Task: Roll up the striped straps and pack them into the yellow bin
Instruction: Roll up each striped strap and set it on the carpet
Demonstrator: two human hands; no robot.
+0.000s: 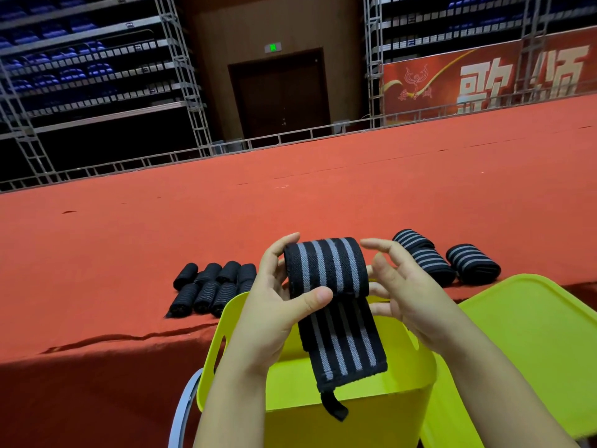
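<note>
One strap is half rolled, held up over the yellow bin. The left hand pinches the roll with its thumb; the right hand is loose, fingers spread, touching the roll's side. Keep it tight and the edges even. More rolls wait on the red surface.

Two bare forearms enter from the lower edge — no sleeves, cuffs or gloves are visible on either. The left hand and right hand carry no rings, watch, bands or markings on the surfaces shown. Fingernails are short and unpainted where they can be seen — the thumbnail of the left hand shows most plainly.
</note>
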